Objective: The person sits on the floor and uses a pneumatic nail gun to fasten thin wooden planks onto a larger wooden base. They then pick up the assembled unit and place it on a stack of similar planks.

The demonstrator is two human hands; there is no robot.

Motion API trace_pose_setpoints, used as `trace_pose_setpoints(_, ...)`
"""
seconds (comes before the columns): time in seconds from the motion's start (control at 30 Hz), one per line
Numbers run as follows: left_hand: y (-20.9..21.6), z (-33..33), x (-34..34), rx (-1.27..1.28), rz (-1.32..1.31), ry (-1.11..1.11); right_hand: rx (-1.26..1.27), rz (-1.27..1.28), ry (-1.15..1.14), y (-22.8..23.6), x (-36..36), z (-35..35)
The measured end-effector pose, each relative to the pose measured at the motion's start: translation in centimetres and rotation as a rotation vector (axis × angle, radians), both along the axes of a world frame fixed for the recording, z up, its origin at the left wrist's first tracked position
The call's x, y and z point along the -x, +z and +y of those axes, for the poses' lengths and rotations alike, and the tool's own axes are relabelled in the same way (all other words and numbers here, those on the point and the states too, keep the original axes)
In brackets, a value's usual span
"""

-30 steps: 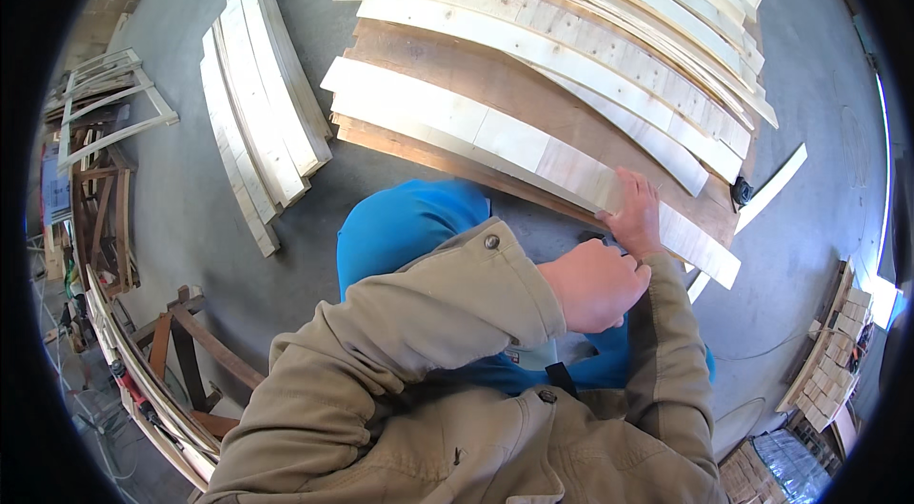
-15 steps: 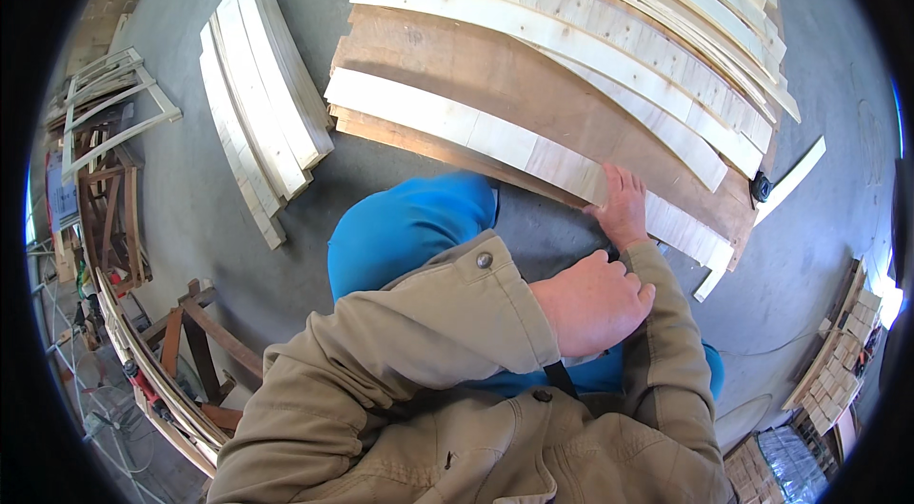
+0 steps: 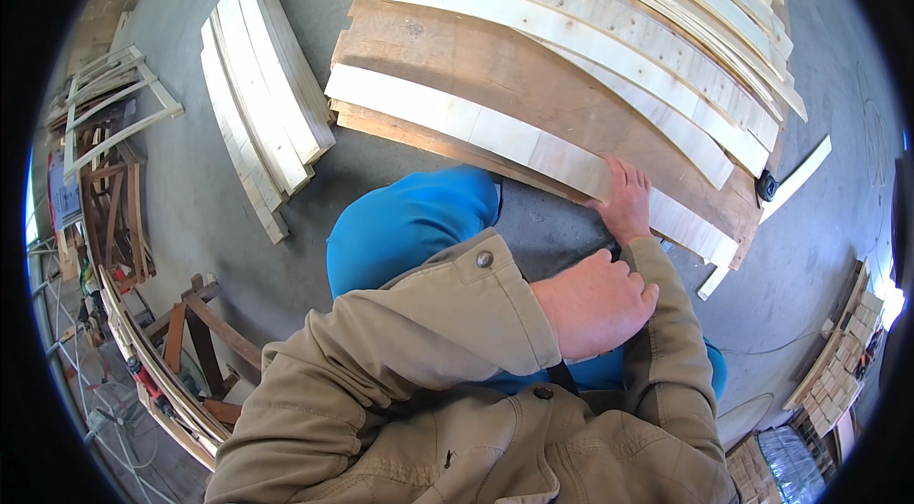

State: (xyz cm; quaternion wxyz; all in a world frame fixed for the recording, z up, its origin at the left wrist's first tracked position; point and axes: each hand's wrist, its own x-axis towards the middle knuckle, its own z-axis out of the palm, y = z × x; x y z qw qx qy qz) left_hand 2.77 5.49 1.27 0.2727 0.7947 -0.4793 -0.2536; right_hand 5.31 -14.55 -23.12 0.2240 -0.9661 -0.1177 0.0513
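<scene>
My right hand [image 3: 625,202] spans a long pale wooden board [image 3: 495,135], its fingers over the top toward the far edge and the thumb at the near edge. That board lies along the near side of a brown plywood sheet [image 3: 447,52]. My left hand [image 3: 595,306] is closed, knuckles up, crossed over to my right forearm just below the wrist. Its fingertips are hidden, so I cannot make out what they hold. A small dark part shows between the left knuckles and the right wrist.
More long boards [image 3: 571,33] are layered on the plywood's far side. Another board stack [image 3: 262,85] lies on the floor at left. A black tape measure [image 3: 765,185] sits by the plywood's right edge, beside a loose strip [image 3: 798,178]. My blue-clad knee [image 3: 409,223] is close to the boards.
The view has shifted slightly. Both hands keep nearly the same places, the right on the board and the left by the right forearm.
</scene>
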Motion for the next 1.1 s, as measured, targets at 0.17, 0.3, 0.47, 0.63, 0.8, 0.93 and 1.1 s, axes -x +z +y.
trace_pose_setpoints(0.17,-0.1,-0.1,0.2,0.006,0.004,0.004,0.021,0.027,-0.015,-0.1,0.2,-0.5)
trace_pose_setpoints(0.3,-0.2,0.0,0.2,-0.005,-0.018,0.002,0.023,0.016,-0.007,-0.4,0.3,-0.4)
trace_pose_setpoints(0.47,-0.3,-0.1,0.3,0.01,-0.023,0.023,0.011,0.006,0.012,-0.7,0.5,-0.7)
trace_pose_setpoints(0.63,-0.3,-0.2,0.4,-0.008,-0.01,0.018,-0.002,-0.007,0.026,-0.8,0.5,-0.7)
trace_pose_setpoints(0.8,-0.3,-0.3,0.3,-0.014,0.005,0.019,0.022,0.017,0.025,-0.2,0.2,-0.4)
trace_pose_setpoints(0.93,-0.1,-0.3,0.3,-0.015,0.002,0.022,0.031,0.026,0.046,0.5,-0.2,0.0)
trace_pose_setpoints(1.1,0.0,-0.4,0.2,-0.036,0.026,0.012,0.033,0.08,0.049,0.9,-0.6,0.1)
